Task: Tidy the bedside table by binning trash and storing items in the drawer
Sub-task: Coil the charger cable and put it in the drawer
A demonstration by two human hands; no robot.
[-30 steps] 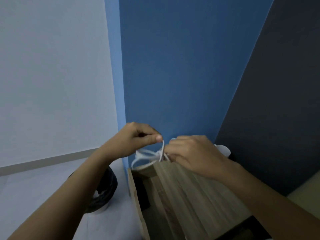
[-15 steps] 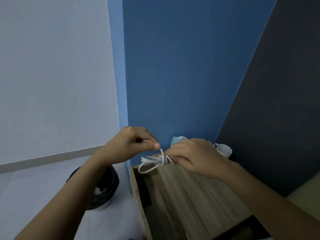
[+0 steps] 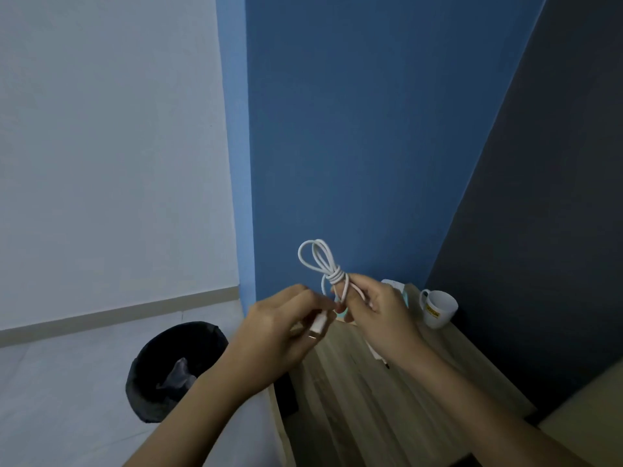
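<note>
A white cable [image 3: 317,259], coiled and wrapped at its middle, is held above the wooden bedside table [image 3: 381,409]. My right hand [image 3: 377,315] grips the wrapped bundle, with the loops sticking up. My left hand [image 3: 279,335] pinches the cable's white plug end just left of it. A black bin [image 3: 175,365] lined with a dark bag stands on the floor to the left of the table, with something grey inside.
A white mug [image 3: 438,308] with a yellow label sits at the table's back right corner. A white and teal object [image 3: 403,289] lies behind my right hand, mostly hidden. Blue wall behind, dark panel on the right, pale floor on the left.
Both hands lifted the cable bundle and turned it upright, loops now pointing up. My left hand shifted from the wrap to the plug end. The view tilted down.
</note>
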